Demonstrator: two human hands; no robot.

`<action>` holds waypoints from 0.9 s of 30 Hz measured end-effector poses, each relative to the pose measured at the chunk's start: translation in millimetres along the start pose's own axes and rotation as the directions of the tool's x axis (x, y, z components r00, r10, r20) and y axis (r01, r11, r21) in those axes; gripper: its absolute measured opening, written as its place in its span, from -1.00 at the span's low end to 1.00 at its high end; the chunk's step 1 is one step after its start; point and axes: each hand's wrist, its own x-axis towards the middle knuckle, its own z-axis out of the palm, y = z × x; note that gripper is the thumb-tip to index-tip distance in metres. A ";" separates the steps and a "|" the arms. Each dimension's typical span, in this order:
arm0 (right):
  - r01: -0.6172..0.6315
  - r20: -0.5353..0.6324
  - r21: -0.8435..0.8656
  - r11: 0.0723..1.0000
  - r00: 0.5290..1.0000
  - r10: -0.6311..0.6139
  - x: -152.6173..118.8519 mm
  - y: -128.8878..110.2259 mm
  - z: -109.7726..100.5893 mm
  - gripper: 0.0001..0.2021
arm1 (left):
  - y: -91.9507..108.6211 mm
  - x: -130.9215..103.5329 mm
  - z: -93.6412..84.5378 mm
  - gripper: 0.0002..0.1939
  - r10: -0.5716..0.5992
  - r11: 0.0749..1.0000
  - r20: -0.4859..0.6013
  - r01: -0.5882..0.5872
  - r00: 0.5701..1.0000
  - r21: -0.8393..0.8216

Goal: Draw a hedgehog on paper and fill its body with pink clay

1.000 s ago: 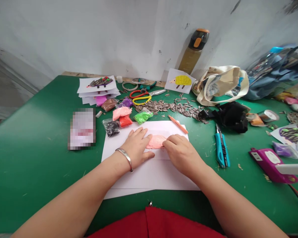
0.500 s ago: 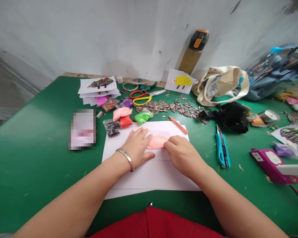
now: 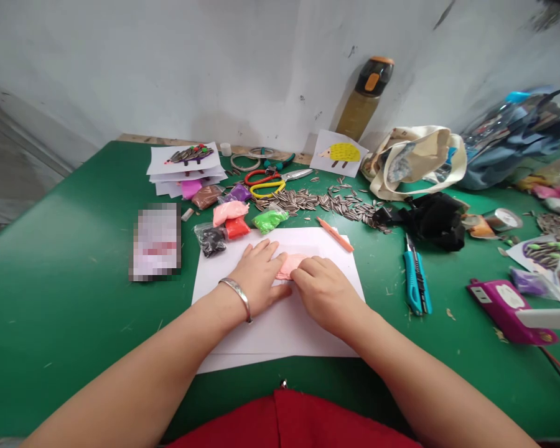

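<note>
Head view: left hand (image 3: 256, 280) flat, fingers spread, on the white paper (image 3: 270, 336), fingertips at the left end of the pink clay patch (image 3: 289, 265). Patch sits on the paper, between the hands. Right hand (image 3: 324, 289) has fingers curled in at the patch's right side; fingertips hidden, so can't tell if it's gripping anything. Orange pen (image 3: 336, 235) lies across the paper's upper right. Green packet (image 3: 270, 220) just beyond the far edge, seeds (image 3: 295, 201) behind it. Blue cutter (image 3: 417, 283) on the green surface (image 3: 74, 336), right of the paper.
</note>
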 end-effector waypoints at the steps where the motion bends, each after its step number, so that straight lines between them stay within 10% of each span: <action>1: 0.005 -0.004 -0.004 1.000 1.000 -0.005 0.5 -0.9 1.7 -0.79 | 0.2 0.1 -0.2 -0.57 0.002 1.000 -0.002 -0.002 1.000 0.004; 27: 0.008 -0.049 0.077 0.997 0.999 -0.004 6.5 -5.1 9.5 -0.76 | 3.7 0.6 -3.5 -0.56 -0.019 1.000 0.026 0.018 0.999 0.019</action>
